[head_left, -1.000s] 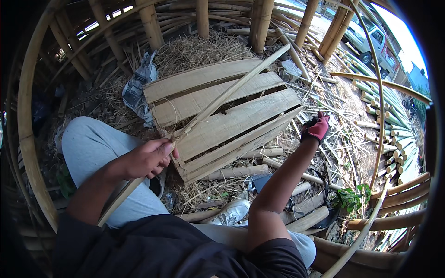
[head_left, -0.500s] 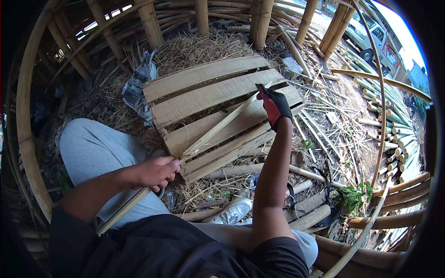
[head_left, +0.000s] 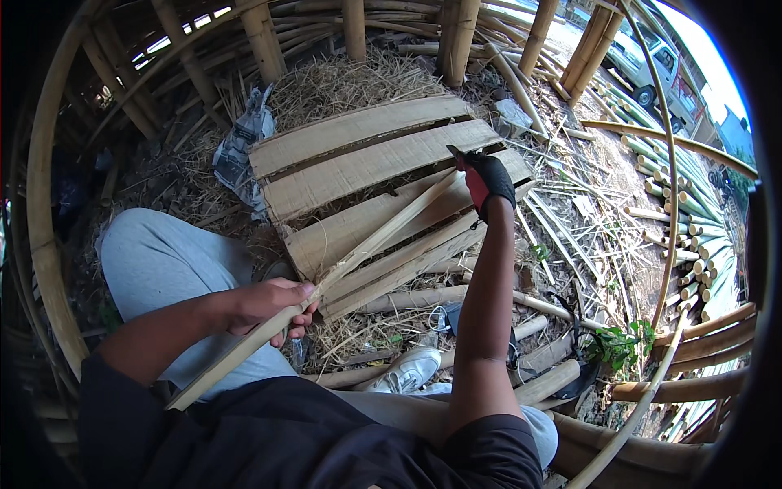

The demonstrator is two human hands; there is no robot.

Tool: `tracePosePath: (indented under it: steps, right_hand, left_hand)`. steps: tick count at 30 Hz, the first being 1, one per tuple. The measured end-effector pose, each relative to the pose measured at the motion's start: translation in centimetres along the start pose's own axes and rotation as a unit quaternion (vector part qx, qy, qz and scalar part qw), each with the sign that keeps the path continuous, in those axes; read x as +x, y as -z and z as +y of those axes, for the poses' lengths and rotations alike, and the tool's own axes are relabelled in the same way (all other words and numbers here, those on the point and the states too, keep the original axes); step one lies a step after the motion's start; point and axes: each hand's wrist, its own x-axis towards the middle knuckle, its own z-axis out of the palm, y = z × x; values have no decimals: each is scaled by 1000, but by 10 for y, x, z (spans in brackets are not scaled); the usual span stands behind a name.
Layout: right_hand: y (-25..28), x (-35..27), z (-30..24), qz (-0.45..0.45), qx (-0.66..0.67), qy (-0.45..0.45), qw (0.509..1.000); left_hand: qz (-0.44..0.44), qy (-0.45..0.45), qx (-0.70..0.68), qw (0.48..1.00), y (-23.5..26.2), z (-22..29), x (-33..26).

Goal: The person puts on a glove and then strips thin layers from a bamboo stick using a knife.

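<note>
A long pale bamboo strip [head_left: 383, 234] runs slantwise from beside my left thigh up to my right hand. My left hand [head_left: 273, 308] is bare and closed around its middle, thumb on top. In a red and black glove, my right hand [head_left: 487, 181] is closed on a knife [head_left: 454, 151]; only the short dark blade tip shows, its handle hidden in the fist. The strip's far end meets the glove just below the blade. Beneath the strip lies a low slatted wooden platform [head_left: 350, 175].
Straw-like shavings [head_left: 350, 85] heap behind the platform, and crumpled paper [head_left: 240, 151] lies at its left. Bamboo posts [head_left: 459, 41] stand along the back. Cut bamboo poles [head_left: 696, 244] are stacked at right, below a parked truck [head_left: 643, 61]. A bent bamboo pole [head_left: 669, 163] arches at right.
The strip has turned, showing a broader face, and its near part now lies across my left hand. My gloved hand has shifted slightly right and down with the knife.
</note>
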Motion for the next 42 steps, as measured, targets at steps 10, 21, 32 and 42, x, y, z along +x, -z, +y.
tracePosePath:
  steps: [10,21,32,42]
  right_hand:
    - [0,3,5,-5,-132,-40,990]
    - [2,6,-17,-5,-201,-83,976]
    - [-8,2,-14,-53,-150,-83,984]
    - [-4,-24,-36,-174,-41,-104,978]
  left_hand:
    - [-34,-40,1,999,-5,-8,4]
    - [-39,-30,-73,996,-18,9,-16]
    - [-65,-15,-97,993,-18,7,-20]
    - [-47,-19,-63,997,-16,10,-23]
